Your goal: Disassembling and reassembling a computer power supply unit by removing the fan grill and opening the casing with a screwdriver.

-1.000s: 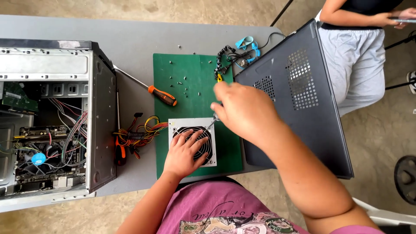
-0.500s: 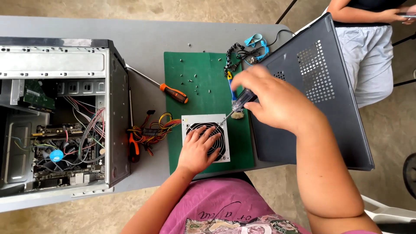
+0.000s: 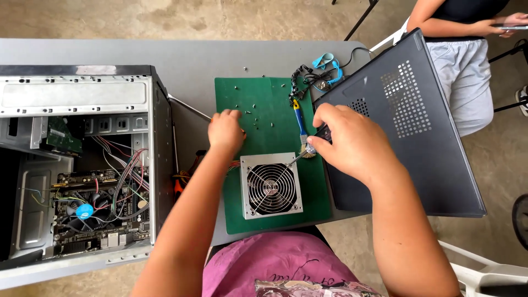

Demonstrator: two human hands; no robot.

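A silver power supply (image 3: 271,190) with a round fan grille lies on a green mat (image 3: 264,99). My right hand (image 3: 349,144) grips a small screwdriver (image 3: 297,157). Its tip is at the supply's top right corner. My left hand (image 3: 225,132) rests with curled fingers on the mat just above the supply, beside several loose screws (image 3: 248,111). It covers the handle of an orange screwdriver, and only the metal shaft (image 3: 190,108) shows. I cannot see whether the fingers hold anything.
An open computer case (image 3: 77,165) with its board and wires fills the left of the grey table (image 3: 181,58). A black side panel (image 3: 407,126) lies on the right. A blue-handled brush (image 3: 300,118) and a blue wrist strap (image 3: 327,59) lie nearby. Another person (image 3: 462,60) sits at the top right.
My left hand has left the fan grille and moved up onto the mat over the orange screwdriver. My right hand has brought its screwdriver down to the supply's corner.
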